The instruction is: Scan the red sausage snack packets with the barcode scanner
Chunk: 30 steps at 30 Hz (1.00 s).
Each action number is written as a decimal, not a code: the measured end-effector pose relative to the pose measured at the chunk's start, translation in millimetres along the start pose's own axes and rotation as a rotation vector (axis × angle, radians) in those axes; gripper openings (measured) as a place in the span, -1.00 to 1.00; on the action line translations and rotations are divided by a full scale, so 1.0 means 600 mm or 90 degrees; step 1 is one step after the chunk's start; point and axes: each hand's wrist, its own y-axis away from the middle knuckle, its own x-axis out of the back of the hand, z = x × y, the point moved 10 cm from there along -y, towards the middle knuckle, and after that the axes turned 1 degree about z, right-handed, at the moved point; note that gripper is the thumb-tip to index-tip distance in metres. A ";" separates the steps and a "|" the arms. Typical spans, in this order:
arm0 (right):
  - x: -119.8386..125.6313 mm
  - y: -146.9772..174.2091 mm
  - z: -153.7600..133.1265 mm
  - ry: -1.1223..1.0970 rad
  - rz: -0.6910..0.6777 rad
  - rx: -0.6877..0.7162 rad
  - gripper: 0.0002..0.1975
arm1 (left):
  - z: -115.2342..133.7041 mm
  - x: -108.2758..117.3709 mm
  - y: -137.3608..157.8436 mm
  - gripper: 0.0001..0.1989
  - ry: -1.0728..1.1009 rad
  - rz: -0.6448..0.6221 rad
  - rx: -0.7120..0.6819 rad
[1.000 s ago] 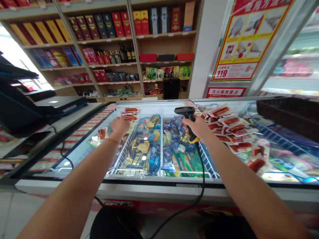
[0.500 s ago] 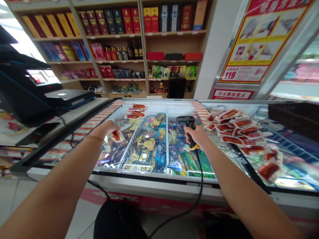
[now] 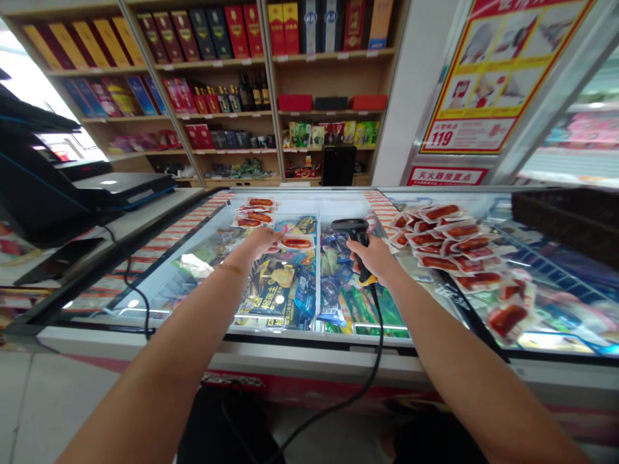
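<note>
My left hand (image 3: pixel 267 240) pinches the left end of a clear packet of sausage (image 3: pixel 297 243) over the freezer's glass. My right hand (image 3: pixel 376 259) is wrapped round the grip of a black barcode scanner (image 3: pixel 352 227), whose head points left towards the packet, a short gap away. A cable (image 3: pixel 375 348) hangs from the scanner's grip down past the freezer's front edge. Beyond my left hand lies a small pile of sausage packets (image 3: pixel 256 214). To the right of the scanner a larger heap of sausage packets (image 3: pixel 449 240) rests on the glass.
Under the glass, the chest freezer (image 3: pixel 309 351) holds bagged frozen goods (image 3: pixel 278 290) in wire baskets. A black machine (image 3: pixel 36 174) stands on the left counter. Behind the freezer are shelves (image 3: pixel 333 58) of boxes and bottles. A dark box (image 3: pixel 570 225) sits at the right.
My left hand has moved right with the sausage packet, bringing it near the scanner and turning it level. My right hand keeps hold of the scanner. The whole view has shifted slightly.
</note>
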 end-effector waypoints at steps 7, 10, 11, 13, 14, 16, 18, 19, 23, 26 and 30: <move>-0.011 0.008 -0.006 0.029 -0.018 0.021 -0.81 | 0.024 -0.083 0.015 -0.87 0.276 0.008 0.041; -0.021 0.018 -0.013 0.042 -0.030 0.032 -0.81 | 0.020 -0.082 0.016 -0.88 0.339 0.035 0.015; -0.026 0.023 -0.016 0.047 -0.035 0.040 -0.81 | 0.017 -0.081 0.016 -0.87 0.344 0.034 0.010; -0.037 0.032 -0.023 0.062 -0.044 0.063 -0.79 | 0.012 -0.079 0.014 -0.83 0.349 0.025 0.000; -0.043 0.037 -0.026 0.070 -0.049 0.073 -0.78 | 0.010 -0.077 0.013 -0.81 0.351 0.025 -0.003; -0.052 0.045 -0.030 0.080 -0.058 0.084 -0.76 | 0.008 -0.071 0.013 -0.82 0.353 0.038 -0.007; -0.060 0.052 -0.033 0.083 -0.068 0.091 -0.76 | 0.010 -0.066 0.015 -0.86 0.330 0.059 -0.012; -0.063 0.056 -0.035 0.086 -0.072 0.097 -0.76 | 0.012 -0.063 0.018 -0.88 0.306 0.073 -0.015; -0.065 0.063 -0.042 0.107 -0.071 0.114 -0.77 | 0.016 -0.062 0.027 -0.95 0.229 0.096 -0.010; -0.064 0.062 -0.042 0.109 -0.069 0.109 -0.77 | 0.006 -0.072 0.028 -0.94 0.243 0.065 0.026; -0.066 0.060 -0.040 0.121 -0.075 0.103 -0.78 | 0.004 -0.077 0.022 -0.78 0.218 0.035 0.008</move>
